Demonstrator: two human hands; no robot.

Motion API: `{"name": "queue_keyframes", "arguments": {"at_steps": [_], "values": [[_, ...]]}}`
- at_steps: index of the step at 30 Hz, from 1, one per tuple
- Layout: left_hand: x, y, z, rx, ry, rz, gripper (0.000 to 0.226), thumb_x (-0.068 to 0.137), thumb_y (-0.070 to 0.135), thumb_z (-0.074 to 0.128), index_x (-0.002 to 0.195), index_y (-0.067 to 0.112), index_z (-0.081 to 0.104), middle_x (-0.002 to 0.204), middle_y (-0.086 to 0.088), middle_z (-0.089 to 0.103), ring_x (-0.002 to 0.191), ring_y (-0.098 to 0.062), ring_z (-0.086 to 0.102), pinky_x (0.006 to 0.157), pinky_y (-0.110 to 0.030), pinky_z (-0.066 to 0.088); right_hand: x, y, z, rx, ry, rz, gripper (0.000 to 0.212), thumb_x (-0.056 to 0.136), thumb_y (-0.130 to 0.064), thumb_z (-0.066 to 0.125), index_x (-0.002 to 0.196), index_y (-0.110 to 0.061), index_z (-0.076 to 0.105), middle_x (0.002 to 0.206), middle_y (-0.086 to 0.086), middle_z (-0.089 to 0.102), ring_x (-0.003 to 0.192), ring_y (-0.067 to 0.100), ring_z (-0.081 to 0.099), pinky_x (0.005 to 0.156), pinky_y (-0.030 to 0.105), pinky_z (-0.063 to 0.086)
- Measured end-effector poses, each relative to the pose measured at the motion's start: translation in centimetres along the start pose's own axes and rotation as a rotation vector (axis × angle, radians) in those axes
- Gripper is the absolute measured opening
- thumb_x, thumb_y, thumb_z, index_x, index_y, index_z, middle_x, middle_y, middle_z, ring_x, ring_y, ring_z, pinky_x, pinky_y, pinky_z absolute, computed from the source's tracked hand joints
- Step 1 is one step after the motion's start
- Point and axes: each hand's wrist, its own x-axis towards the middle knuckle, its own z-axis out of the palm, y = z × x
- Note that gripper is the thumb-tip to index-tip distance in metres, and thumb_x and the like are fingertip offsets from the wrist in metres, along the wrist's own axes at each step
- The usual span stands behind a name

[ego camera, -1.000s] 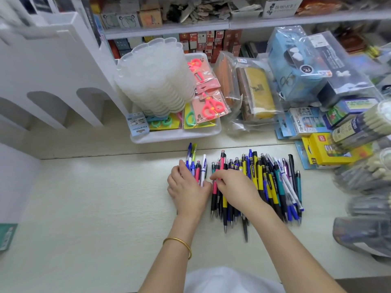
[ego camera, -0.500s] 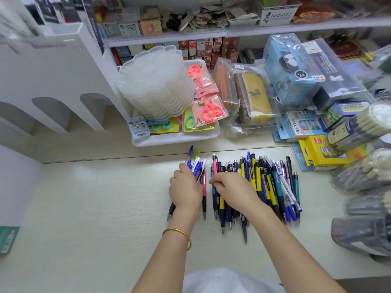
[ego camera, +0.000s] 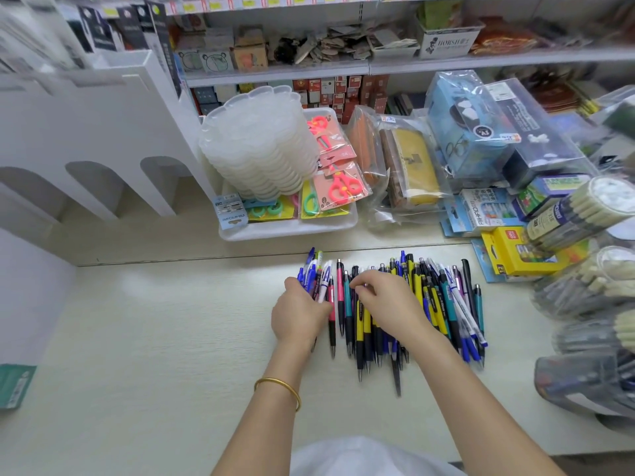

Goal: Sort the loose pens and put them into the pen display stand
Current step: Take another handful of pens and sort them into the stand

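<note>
The left hand (ego camera: 299,314) hides its own fingertips and the lower half of the bundle (ego camera: 318,274) it grips. The right hand (ego camera: 388,304) covers the middles of several pens (ego camera: 443,304) in the row; whether its bent fingers pinch one is too small to tell. At the right edge of the desk (ego camera: 154,338) the tubs (ego camera: 584,214) are blurred and cut by the frame. The stand (ego camera: 86,125) runs off the frame's left side, as does a green packet (ego camera: 13,386).
</note>
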Motion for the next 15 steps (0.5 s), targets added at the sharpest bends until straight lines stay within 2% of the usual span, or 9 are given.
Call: {"name": "queue_keyframes", "arguments": {"at_steps": [3, 5, 7, 9, 10, 12, 15], "values": [[-0.4, -0.5, -0.7, -0.251, -0.048, -0.054, 0.033, 0.076, 0.022, 0.068, 0.098, 0.012, 0.046, 0.077, -0.001, 0.056, 0.067, -0.019, 0.054, 0.057, -0.029, 0.043, -0.2, -0.1, 0.1, 0.04, 0.012, 0.004, 0.026, 0.098, -0.019, 0.046, 0.117, -0.02, 0.064, 0.097, -0.004, 0.067, 0.077, 0.011, 0.061, 0.075, 0.033, 0.054], [-0.9, -0.8, -1.1, -0.505, -0.094, -0.075, 0.028, 0.075, 0.013, 0.068, 0.096, 0.014, 0.048, 0.081, -0.005, 0.059, 0.066, -0.017, 0.055, 0.058, -0.029, 0.047, -0.3, -0.1, 0.2, 0.079, 0.028, 0.007, 0.025, 0.097, -0.018, 0.047, 0.114, -0.02, 0.065, 0.082, -0.008, 0.064, 0.068, 0.011, 0.059, 0.066, 0.032, 0.053], [-1.5, -1.2, -1.4, -0.715, -0.127, -0.053, 0.029, 0.075, 0.006, 0.069, 0.094, 0.017, 0.051, 0.087, -0.014, 0.065, 0.071, -0.022, 0.062, 0.062, -0.03, 0.052, -0.3, -0.2, 0.4, 0.146, 0.05, 0.009, 0.025, 0.097, -0.016, 0.047, 0.112, -0.019, 0.066, 0.075, -0.012, 0.059, 0.063, 0.008, 0.055, 0.058, 0.024, 0.047], [-1.9, -1.2, -1.8, -0.859, -0.151, -0.025, 0.033, 0.07, 0.01, 0.074, 0.094, 0.018, 0.053, 0.092, -0.02, 0.067, 0.081, -0.031, 0.066, 0.075, -0.043, 0.057, -0.5, -0.4, 0.5, 0.236, 0.07, 0.013, 0.023, 0.097, -0.014, 0.048, 0.11, -0.017, 0.067, 0.074, -0.013, 0.057, 0.063, 0.004, 0.053, 0.056, 0.017, 0.04], [-2.0, -1.0, -2.1, -0.916, -0.153, -0.009, 0.035, 0.068, 0.012, 0.075, 0.095, 0.017, 0.054, 0.09, -0.02, 0.065, 0.081, -0.032, 0.066, 0.078, -0.047, 0.056, -0.6, -0.5, 0.5, 0.322, 0.073, 0.033, 0.022, 0.097, -0.013, 0.048, 0.109, -0.016, 0.066, 0.073, -0.009, 0.058, 0.061, 0.006, 0.052, 0.053, 0.017, 0.04], [-2.3, 0.0, -3.1, -1.012, -0.131, 0.043, 0.034, 0.071, 0.009, 0.075, 0.1, 0.008, 0.055, 0.085, -0.018, 0.062, 0.075, -0.025, 0.065, 0.075, -0.046, 0.057, -0.9, -1.0, 0.6, 0.562, 0.065, 0.117, 0.02, 0.097, -0.015, 0.049, 0.107, -0.011, 0.066, 0.074, 0.002, 0.061, 0.056, 0.011, 0.053, 0.047, 0.02, 0.043], [-2.5, 2.3, -5.0, -1.177, -0.036, 0.148, 0.036, 0.079, 0.0, 0.071, 0.111, -0.003, 0.054, 0.079, -0.011, 0.062, 0.067, -0.013, 0.065, 0.07, -0.035, 0.055, -1.7, -1.9, 0.8, 0.922, 0.01, 0.299, 0.02, 0.097, -0.02, 0.05, 0.106, -0.009, 0.065, 0.082, 0.008, 0.063, 0.064, 0.015, 0.058, 0.055, 0.026, 0.053]]}}
